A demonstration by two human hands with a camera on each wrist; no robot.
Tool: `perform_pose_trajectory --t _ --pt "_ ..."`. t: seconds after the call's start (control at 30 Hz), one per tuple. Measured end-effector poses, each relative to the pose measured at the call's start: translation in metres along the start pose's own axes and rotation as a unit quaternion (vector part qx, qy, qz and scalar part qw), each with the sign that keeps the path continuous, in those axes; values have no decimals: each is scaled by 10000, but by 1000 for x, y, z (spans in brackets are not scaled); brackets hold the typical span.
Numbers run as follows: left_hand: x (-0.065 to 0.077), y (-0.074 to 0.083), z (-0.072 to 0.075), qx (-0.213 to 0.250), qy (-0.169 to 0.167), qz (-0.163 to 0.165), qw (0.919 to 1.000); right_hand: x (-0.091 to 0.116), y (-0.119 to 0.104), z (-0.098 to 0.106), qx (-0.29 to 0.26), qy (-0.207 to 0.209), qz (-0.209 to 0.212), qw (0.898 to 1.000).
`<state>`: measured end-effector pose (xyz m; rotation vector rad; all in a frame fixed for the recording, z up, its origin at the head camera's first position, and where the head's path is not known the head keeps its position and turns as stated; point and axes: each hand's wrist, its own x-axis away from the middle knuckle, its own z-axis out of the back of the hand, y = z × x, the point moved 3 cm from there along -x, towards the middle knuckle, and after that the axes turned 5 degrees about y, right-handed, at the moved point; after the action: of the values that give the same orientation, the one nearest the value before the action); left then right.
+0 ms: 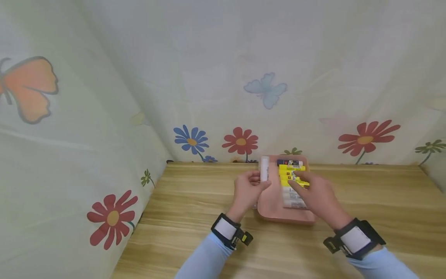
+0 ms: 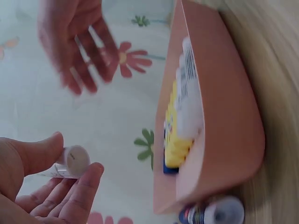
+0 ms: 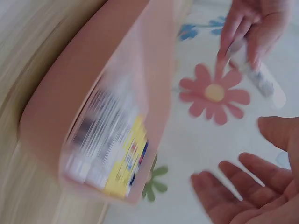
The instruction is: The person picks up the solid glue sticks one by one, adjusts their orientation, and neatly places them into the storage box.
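Observation:
My left hand (image 1: 245, 192) pinches a white glue stick (image 1: 264, 168) between thumb and fingers, above the left side of a pink box (image 1: 273, 203). The stick's round white end (image 2: 78, 161) faces the left wrist camera. Over the right side of the box is my right hand (image 1: 320, 195), fingers spread and holding nothing. Inside the box lies a row of glue sticks: a dark blue one (image 1: 283, 162) at the back, several yellow ones (image 1: 285, 176) in the middle and white ones (image 1: 294, 202) at the front.
Beside the box, on the wooden table (image 1: 195, 209), lies a dark blue tube with a white end (image 2: 226, 211). A flowered curtain (image 1: 209, 77) hangs behind the table and along its left side.

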<state>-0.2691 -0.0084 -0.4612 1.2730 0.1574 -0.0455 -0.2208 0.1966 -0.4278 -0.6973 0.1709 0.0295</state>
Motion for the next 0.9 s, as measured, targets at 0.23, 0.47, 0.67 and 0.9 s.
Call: perform_pose_trajectory --t 0.23,0.47,0.67,0.9 --pt "19 18 -23 554 24 -510 9972 0 -17 0 -994 642 546 9915" --pt "29 18 -37 751 -36 -851 9935 4 -22 -5 -1285 763 703 9863" --pt "36 14 -40 514 -297 -941 9938 11 -21 -8 -1267 737 707 9867" --pt "37 18 -38 514 -520 -1263 9893 13 -18 -5 -1268 834 850 9848"
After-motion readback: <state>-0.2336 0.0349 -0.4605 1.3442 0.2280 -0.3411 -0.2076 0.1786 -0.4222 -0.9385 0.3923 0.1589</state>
